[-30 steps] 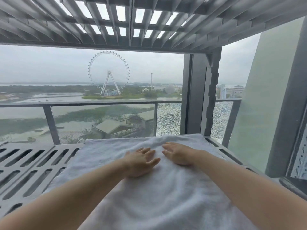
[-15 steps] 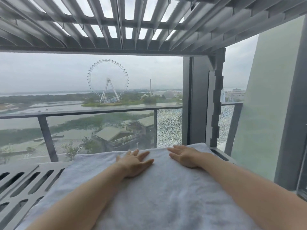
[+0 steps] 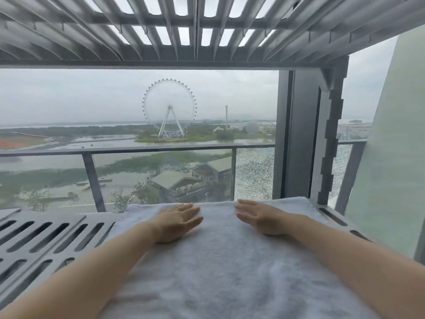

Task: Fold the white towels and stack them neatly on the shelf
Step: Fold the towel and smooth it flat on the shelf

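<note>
on the slotted shelf [image 3: 53, 236], left hand [image 3: 174, 223] and right hand [image 3: 262, 218] press fingers-straight on the towel [image 3: 220, 268]; soft, limp, probably light, so grip the far edge.

This is a laundry or storage corner high in a tall building, a hotel or a flat, it is hard to tell which. A grey slotted metal shelf [image 3: 46, 236] with a slatted tier [image 3: 197, 24] above it stands at a large window. A white towel [image 3: 218, 261] lies on the shelf. Beyond a glass balcony railing [image 3: 138, 149], a Ferris wheel [image 3: 169, 107], water [image 3: 108, 140] and rooftops [image 3: 174, 179] lie far below.
</note>
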`<move>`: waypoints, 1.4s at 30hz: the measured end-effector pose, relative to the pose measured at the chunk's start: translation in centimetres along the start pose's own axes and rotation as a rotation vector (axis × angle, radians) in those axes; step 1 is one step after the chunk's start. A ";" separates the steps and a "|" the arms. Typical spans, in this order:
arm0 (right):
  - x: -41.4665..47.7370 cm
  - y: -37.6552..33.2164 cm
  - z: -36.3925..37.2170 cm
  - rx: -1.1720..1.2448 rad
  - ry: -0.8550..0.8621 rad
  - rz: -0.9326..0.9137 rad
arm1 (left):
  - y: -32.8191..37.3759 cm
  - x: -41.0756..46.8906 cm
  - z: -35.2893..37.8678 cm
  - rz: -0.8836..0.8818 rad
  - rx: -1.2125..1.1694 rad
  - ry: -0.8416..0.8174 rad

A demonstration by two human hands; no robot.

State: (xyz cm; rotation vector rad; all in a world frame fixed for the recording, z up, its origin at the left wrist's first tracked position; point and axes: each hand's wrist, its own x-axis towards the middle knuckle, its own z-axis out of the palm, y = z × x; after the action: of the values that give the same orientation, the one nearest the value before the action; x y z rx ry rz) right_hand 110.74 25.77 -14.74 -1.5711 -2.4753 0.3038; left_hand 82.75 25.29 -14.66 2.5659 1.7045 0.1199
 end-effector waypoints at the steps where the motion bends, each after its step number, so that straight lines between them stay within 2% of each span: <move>1: 0.5 -1.1 0.5 -0.018 -0.016 -0.050 | 0.3 -0.1 0.1 0.019 -0.014 0.034; 4: 1.9 -2.3 0.7 -0.090 -0.045 -0.079 | 1.2 -0.1 0.4 -0.002 -0.056 0.006; 7: 2.5 -0.7 0.4 -0.103 -0.059 -0.024 | -0.3 0.1 0.3 -0.143 0.017 -0.046; 11: 3.2 1.1 0.4 -0.115 -0.038 0.016 | -3.1 0.7 0.0 -0.264 -0.027 -0.004; 15: 3.7 0.7 0.3 -0.090 -0.016 0.024 | -3.2 0.8 -0.1 -0.266 -0.032 0.003; 17: 3.2 0.1 0.0 -0.066 -0.004 0.029 | -2.5 0.4 -0.4 -0.241 -0.003 0.074; 20: 2.2 -1.3 -0.4 -0.097 0.133 0.029 | -0.7 -0.8 -0.6 -0.085 0.058 0.195; 22: 1.5 -2.2 0.2 -0.232 0.238 0.127 | 0.3 -1.8 -0.3 -0.005 -0.044 0.085; 24: 0.7 -2.4 1.2 -0.260 0.161 0.304 | 0.5 -2.8 0.3 -0.015 -0.043 -0.049; 26: -0.6 -1.2 1.6 -0.165 0.042 0.359 | 0.1 -3.4 0.4 -0.061 0.009 -0.072; 30: -2.8 2.9 -0.8 -0.050 0.005 0.164 | 0.4 -4.1 -0.1 -0.113 0.030 -0.062; 33: -3.3 2.8 -0.9 -0.007 0.014 0.095 | 1.6 -4.8 -0.5 -0.131 0.125 0.007; 35: -3.4 0.6 -0.2 0.066 0.051 0.028 | 3.1 -5.7 -0.7 -0.094 0.061 0.051; 37: -3.9 -2.0 0.7 0.107 0.039 -0.075 | 4.7 -7.1 -0.3 -0.046 -0.073 0.007; 40: -6.1 -3.6 1.5 0.003 -0.065 -0.172 | 5.0 -9.9 0.9 0.006 -0.035 -0.078; 42: -8.2 -3.0 0.7 -0.069 -0.055 -0.099 | 3.7 -11.8 0.5 -0.022 -0.005 -0.093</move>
State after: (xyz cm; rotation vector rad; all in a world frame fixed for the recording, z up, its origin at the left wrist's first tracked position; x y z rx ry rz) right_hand 111.38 17.02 -15.01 -1.4780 -2.6221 0.2516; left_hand 81.68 13.01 -15.21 2.5054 1.6971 0.0036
